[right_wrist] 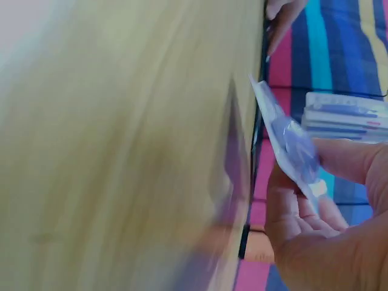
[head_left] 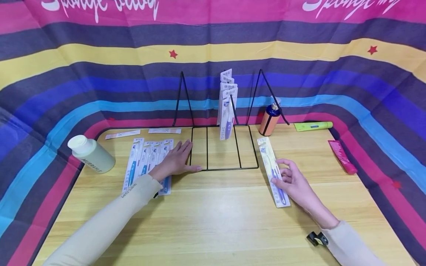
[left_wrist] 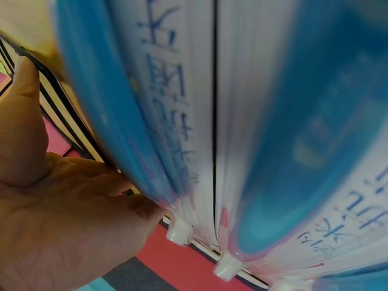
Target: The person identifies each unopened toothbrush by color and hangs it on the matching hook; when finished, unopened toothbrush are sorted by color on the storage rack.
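Observation:
In the head view my right hand (head_left: 293, 181) pinches a packaged purple toothbrush (head_left: 273, 171) between thumb and fingers, just right of the black wire rack (head_left: 233, 169). The right wrist view shows that toothbrush pack (right_wrist: 291, 139) tilted above the tabletop. My left hand (head_left: 178, 159) lies with its fingers spread at the rack's left front corner, touching the frame. Several packaged blue toothbrushes (head_left: 134, 162) lie beside and partly under the left forearm. On the rack's middle hook hang several packaged toothbrushes, the front one purple (head_left: 227, 118).
A pale green bottle (head_left: 96, 157) leans at the left. Two slim packets (head_left: 123, 134) lie behind the blue toothbrushes. Behind the rack's right side stands an orange bottle with a blue top (head_left: 269, 120). A green tube (head_left: 313, 126) and a pink tube (head_left: 342, 157) lie at the right.

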Available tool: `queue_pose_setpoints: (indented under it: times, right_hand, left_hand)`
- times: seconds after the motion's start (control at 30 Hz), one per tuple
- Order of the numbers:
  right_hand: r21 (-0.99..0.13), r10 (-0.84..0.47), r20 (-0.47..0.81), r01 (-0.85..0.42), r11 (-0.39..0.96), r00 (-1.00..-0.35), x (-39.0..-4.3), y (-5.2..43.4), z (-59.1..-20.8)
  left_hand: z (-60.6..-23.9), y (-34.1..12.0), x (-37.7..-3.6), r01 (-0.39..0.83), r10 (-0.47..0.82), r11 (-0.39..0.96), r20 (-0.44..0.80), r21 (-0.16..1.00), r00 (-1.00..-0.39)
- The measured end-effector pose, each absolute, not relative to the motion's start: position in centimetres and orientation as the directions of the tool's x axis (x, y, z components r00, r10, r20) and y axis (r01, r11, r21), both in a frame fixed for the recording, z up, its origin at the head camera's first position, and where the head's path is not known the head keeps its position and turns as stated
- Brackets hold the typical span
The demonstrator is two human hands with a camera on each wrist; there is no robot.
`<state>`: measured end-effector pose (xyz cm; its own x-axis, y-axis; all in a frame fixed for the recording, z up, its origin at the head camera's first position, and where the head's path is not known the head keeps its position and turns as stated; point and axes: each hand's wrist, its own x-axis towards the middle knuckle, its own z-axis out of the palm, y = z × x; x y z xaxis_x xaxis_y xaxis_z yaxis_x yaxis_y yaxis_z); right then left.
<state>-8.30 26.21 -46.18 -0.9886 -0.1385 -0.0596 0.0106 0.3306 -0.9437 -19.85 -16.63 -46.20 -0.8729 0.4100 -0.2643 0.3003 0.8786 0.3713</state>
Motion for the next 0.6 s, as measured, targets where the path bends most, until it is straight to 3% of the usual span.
queue_pose_setpoints:
  times: [0.23, 0.47, 0.6]
  right_hand:
    - [-0.971, -0.161, 0.034, -0.071, 0.228, -0.986, -7.7, 23.4, -45.1]
    - [-0.966, -0.138, 0.257, -0.252, -0.055, -0.957, -8.5, 20.2, -43.7]
    - [-0.925, -0.102, 0.366, -0.35, -0.152, -0.925, -9.3, 18.5, -42.5]
  left_hand:
    - [-46.0, -16.5, -19.8, 0.296, 0.408, 0.879, -0.267, 0.373, -0.873]
    - [-46.0, -16.5, -19.9, 0.295, 0.402, 0.884, -0.269, 0.362, -0.875]
    - [-46.0, -16.6, -19.9, 0.3, 0.407, 0.882, -0.268, 0.363, -0.873]
